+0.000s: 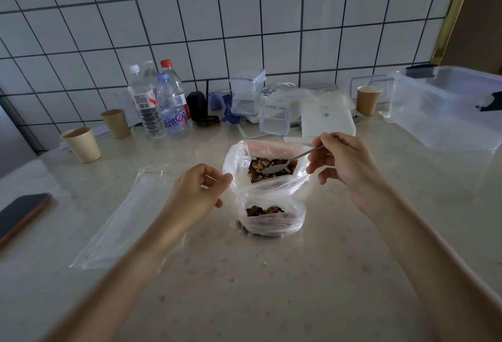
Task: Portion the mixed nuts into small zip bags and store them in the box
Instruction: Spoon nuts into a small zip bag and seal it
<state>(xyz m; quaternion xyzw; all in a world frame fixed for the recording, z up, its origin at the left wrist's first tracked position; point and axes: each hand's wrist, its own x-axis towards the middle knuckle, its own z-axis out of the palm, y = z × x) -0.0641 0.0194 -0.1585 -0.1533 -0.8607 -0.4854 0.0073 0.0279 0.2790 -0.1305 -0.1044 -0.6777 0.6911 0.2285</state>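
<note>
You are dipping the spoon [288,161], gripped in your right hand [345,168], into the nut bag [267,178]; your left hand [199,192] is pinching its limp, slippery rim; the film is probably needing rim support.

Nut bag [267,178] centre of counter [271,273]; spoon [282,166] in it. Empty zip bag [119,222] left, box [445,108] far right, bottles [160,102] behind.

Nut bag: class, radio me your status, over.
Left hand pinches clear plastic nut bag's rim. Right hand holds metal spoon over mixed nuts. Nothing blocking.
</note>
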